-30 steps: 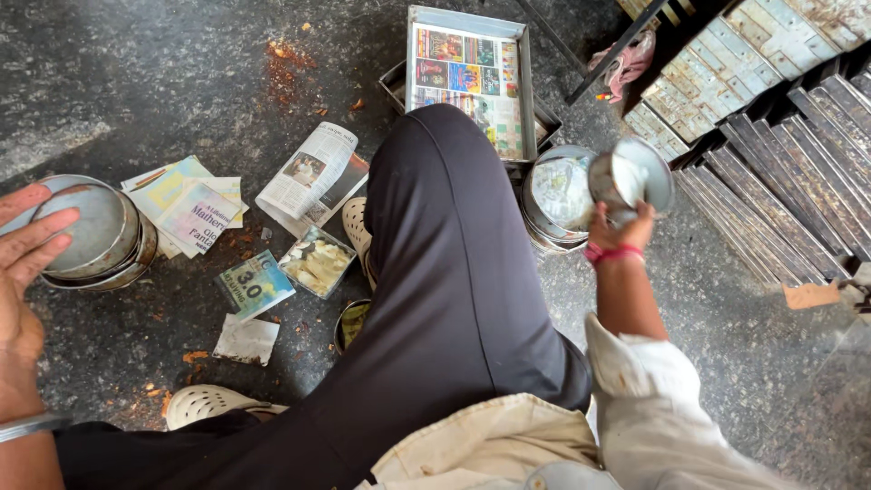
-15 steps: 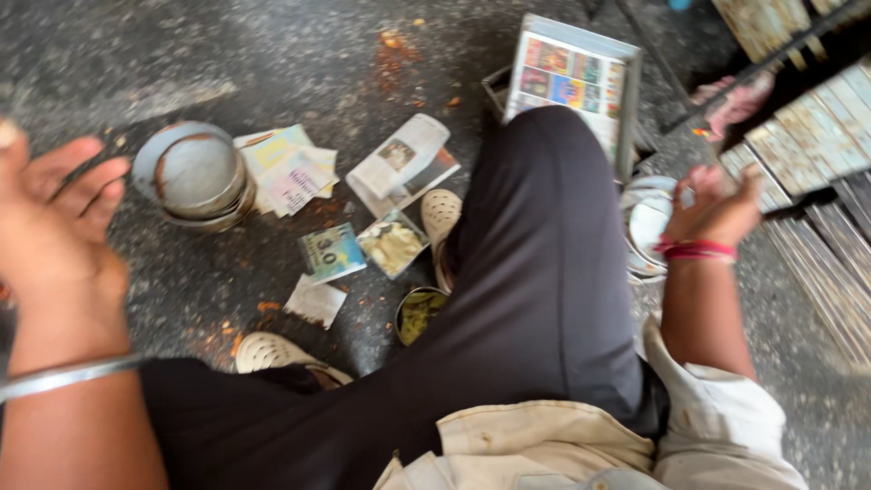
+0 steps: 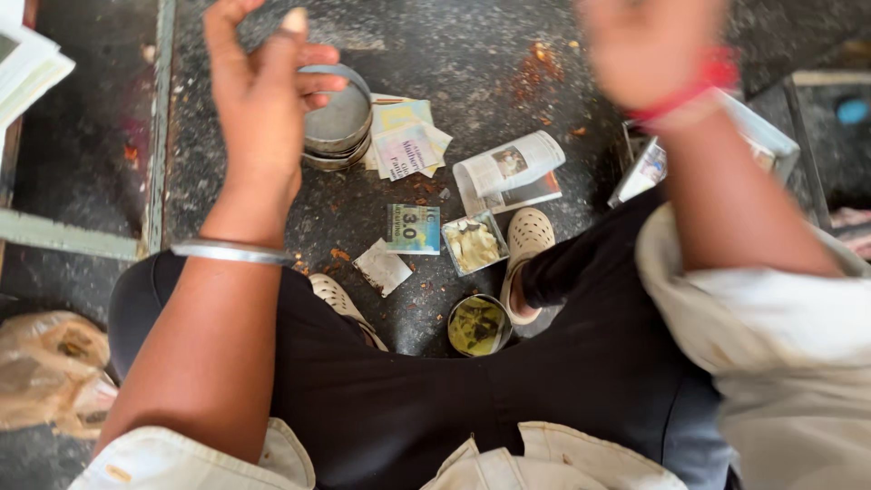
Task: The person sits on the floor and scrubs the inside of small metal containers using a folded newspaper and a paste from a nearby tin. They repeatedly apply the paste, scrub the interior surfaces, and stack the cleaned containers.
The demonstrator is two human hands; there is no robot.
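My left hand (image 3: 263,100) is raised at the upper left, fingers loosely apart with nothing visible in them. It hovers just left of a round steel tin (image 3: 340,122) on the dark stone floor, and a metal bangle (image 3: 231,252) sits on that wrist. My right hand (image 3: 649,45) is a blur at the top right, with a red thread on its wrist; what it holds cannot be made out. Between my knees lie paper slips (image 3: 408,145), a folded newspaper (image 3: 513,172), a blue-green packet (image 3: 413,229), a small square dish of pale stuff (image 3: 474,245) and a round tin of greenish paste (image 3: 478,325).
My black-trousered legs are crossed, with pale perforated shoes (image 3: 529,238) beside the dishes. A metal tray with coloured pictures (image 3: 649,168) lies at the right, partly behind my right arm. A metal frame (image 3: 163,136) and stacked papers (image 3: 27,63) are at the left, a crumpled plastic bag (image 3: 50,372) at the lower left.
The view has swung left. My left hand has lifted from beside the steel tin to above it. My right hand has left the steel container at the right and risen into a blur.
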